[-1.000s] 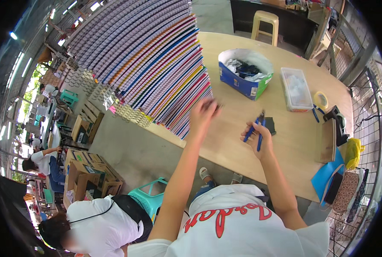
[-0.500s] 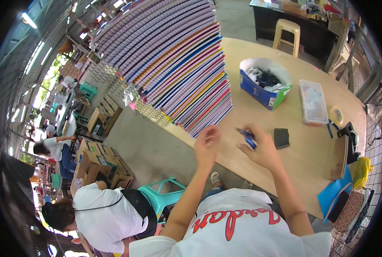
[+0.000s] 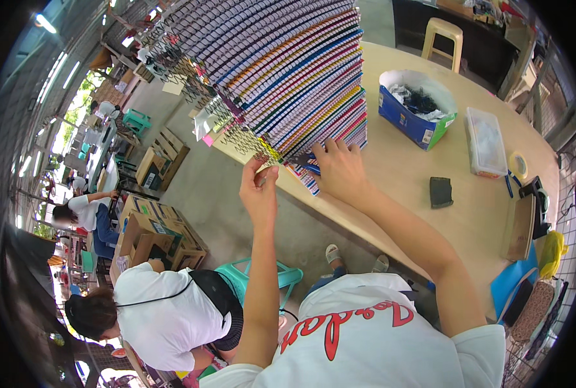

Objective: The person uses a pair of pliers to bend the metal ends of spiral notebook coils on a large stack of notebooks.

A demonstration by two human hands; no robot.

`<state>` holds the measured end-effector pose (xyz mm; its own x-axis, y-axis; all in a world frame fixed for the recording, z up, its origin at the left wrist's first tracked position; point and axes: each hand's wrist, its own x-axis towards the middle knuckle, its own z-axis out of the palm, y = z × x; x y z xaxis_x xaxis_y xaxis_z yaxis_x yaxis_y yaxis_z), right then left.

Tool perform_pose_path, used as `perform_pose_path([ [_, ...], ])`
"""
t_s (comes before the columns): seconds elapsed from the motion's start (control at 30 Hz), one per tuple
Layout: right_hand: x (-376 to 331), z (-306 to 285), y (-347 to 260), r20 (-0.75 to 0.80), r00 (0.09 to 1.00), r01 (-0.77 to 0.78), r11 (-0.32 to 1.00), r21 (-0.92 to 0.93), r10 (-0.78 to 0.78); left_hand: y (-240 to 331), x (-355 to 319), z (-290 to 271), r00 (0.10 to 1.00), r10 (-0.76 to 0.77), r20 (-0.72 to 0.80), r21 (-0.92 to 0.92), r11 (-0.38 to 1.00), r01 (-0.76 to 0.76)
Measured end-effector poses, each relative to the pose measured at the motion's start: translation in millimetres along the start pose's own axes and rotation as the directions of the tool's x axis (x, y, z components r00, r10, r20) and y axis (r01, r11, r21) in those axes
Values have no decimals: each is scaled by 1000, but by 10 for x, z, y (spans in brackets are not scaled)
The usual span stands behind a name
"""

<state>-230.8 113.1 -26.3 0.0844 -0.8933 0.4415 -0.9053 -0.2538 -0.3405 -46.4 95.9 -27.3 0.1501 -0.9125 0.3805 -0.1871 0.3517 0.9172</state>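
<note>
A tall stack of spiral-bound notebooks [image 3: 294,77] with many-coloured edges stands at the table's left edge. Loose coil ends [image 3: 246,142] stick out from its left side. My right hand [image 3: 341,169] is closed round blue-handled pliers [image 3: 309,163], their jaws at the coils low in the stack. Part of the tool is hidden by the fingers. Just left of it, my left hand [image 3: 259,187] is raised by the lowest coil ends, thumb and fingers pinched together. What lies between those fingertips, if anything, is too small to make out.
On the table [image 3: 398,194] are a blue-green carton of scraps [image 3: 407,123], a clear plastic box [image 3: 486,142], a tape roll [image 3: 518,165] and a dark block [image 3: 440,193]. A person [image 3: 165,317] sits close at my left, beside a teal stool [image 3: 262,278].
Both hands have moved left and up to the stack's lower coils. The pliers, earlier held over the table, are now at the coils. My view has shifted slightly.
</note>
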Motion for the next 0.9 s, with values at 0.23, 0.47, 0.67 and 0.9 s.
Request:
perform_pose_path([
  [0.23, 53, -30, -72, -46, 997, -58, 998, -24, 57, -36, 113, 39, 999, -28, 20, -91, 995, 30],
  [0.47, 99, -5, -117, -25, 997, -73, 994, -80, 71, -62, 150, 39, 999, -6, 40, -103, 995, 10],
  [0.67, 151, 4, -143, -25, 999, -47, 996, -77, 45, -53, 143, 33, 999, -1, 42, -85, 996, 5],
  [0.9, 273, 54, -45, 82, 996, -32, 999, 3, 32, -94, 148, 42, 1000, 16, 25, -92, 996, -13],
])
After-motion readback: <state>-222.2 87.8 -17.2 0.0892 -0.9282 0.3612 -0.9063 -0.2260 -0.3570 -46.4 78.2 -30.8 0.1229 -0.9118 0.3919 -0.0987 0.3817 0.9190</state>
